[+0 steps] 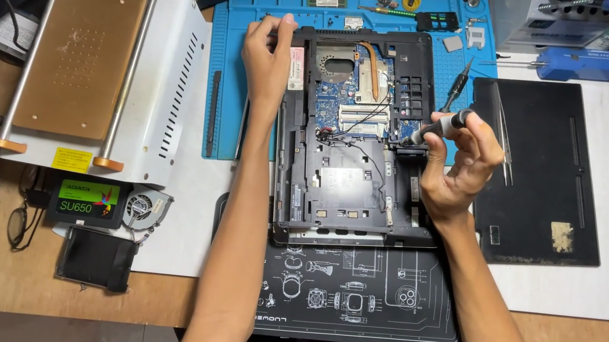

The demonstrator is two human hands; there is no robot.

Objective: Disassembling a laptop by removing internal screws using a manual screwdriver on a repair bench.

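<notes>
Left hand (268,54) grips the opened laptop's (352,134) left edge, while right hand (460,168) pinches a screwdriver (435,129) over its right side.

An electronics repair workbench. An opened laptop chassis (356,134) with its circuit board bared lies on a blue silicone repair mat (349,5). The right hand (457,168) grips a precision screwdriver (437,127) at the chassis's edge; just beyond it lie tweezers (504,134) on a removed black cover panel (544,170). Well off to the left stand a white heating-plate machine (103,71), a loose cooling fan (146,208) and a boxed solid-state drive (88,198).
</notes>
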